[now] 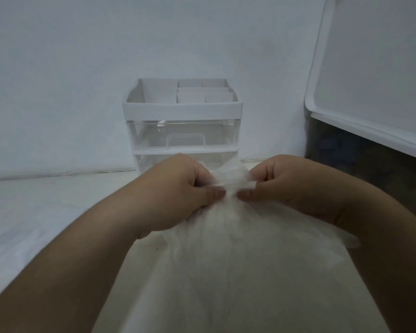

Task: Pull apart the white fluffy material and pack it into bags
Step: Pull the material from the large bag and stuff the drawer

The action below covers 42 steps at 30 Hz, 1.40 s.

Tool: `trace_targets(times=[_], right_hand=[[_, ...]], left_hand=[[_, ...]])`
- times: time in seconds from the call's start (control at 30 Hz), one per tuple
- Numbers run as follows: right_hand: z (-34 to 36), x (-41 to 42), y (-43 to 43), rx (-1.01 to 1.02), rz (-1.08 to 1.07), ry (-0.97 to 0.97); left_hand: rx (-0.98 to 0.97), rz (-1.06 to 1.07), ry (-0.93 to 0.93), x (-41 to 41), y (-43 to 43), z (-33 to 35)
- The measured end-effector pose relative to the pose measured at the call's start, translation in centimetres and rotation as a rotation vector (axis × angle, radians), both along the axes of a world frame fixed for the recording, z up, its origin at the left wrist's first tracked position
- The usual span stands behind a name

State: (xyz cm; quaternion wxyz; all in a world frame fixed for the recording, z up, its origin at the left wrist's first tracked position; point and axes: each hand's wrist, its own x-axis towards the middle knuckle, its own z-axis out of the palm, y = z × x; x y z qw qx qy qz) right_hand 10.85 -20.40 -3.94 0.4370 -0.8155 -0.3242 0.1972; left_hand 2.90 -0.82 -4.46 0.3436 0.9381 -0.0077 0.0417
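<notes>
A large sheet of white fluffy material spreads from the bottom of the head view up to my hands. My left hand pinches its far edge between thumb and curled fingers. Just to the right, my right hand pinches the same edge the same way. The two thumbs almost meet, with a thin bunched tuft of the material between the hands. No bag can be made out.
A white organiser with top compartments and clear drawers stands against the wall behind my hands. A large bin with a white lid and dark contents sits at the right. The white table extends to the left.
</notes>
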Motion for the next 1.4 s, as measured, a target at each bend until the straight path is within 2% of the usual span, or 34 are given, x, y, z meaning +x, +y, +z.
trace_targets(times=[0.1,0.17,0.23,0.33,0.4,0.43,0.5,0.57,0.6,0.63,0.7,0.73,0.8,1.03,1.17,1.3,1.4], right_hand=[[-0.3,0.9,-1.2,-0.103,0.1,0.042],[-1.0,2.1,-2.1,-0.096,0.062,0.097],[-1.4,2.9,-2.6,0.044,-0.038,0.19],[-0.9,3.6,-2.2,0.351,-0.376,0.247],[0.1,3.9,-1.3,0.506,-0.598,0.109],[0.8,3.8,-0.8,0.521,-0.731,-0.06],[2.2,2.7,0.8,0.446,-0.932,-0.52],[2.7,0.8,3.4,0.412,-0.826,-0.879],[2.3,0.0,4.8,0.354,-0.69,-0.96],[1.4,-0.3,6.1,0.232,-0.539,-0.951],[-1.1,-0.4,8.5,-0.118,-0.282,-0.778],[-2.3,0.1,9.0,-0.255,-0.219,-0.687],[-3.7,1.0,9.2,-0.389,-0.156,-0.562],[-4.1,2.7,10.0,-0.475,0.019,-0.576],[-5.2,3.6,10.5,-0.592,0.127,-0.549],[-5.6,4.5,11.3,-0.662,0.218,-0.545],[-5.8,4.8,11.7,-0.666,0.252,-0.589]], left_hand=[[-0.036,0.04,-0.078,0.1,0.7,0.0],[-0.053,0.105,-0.128,0.3,1.5,0.0],[-0.051,0.213,-0.228,0.9,2.3,-0.2],[-0.153,0.365,-0.369,2.0,2.9,-1.0],[-0.24,0.451,-0.429,2.8,3.2,-2.0],[-0.271,0.498,-0.452,3.2,3.4,-2.6],[-0.287,0.606,-0.49,4.0,4.1,-3.8],[-0.263,0.701,-0.505,4.4,4.9,-4.6],[-0.236,0.733,-0.495,4.5,5.2,-4.9],[-0.202,0.751,-0.472,4.5,5.4,-5.2],[-0.132,0.772,-0.418,4.4,5.8,-5.6],[-0.094,0.773,-0.391,4.5,5.7,-5.7],[-0.01,0.768,-0.356,4.7,5.8,-5.9],[0.274,0.824,-0.188,4.7,7.0,-6.5],[0.298,0.79,-0.08,4.8,7.3,-6.9],[0.294,0.773,-0.054,4.7,7.1,-7.1],[0.174,0.738,-0.131,4.2,6.9,-6.0]])
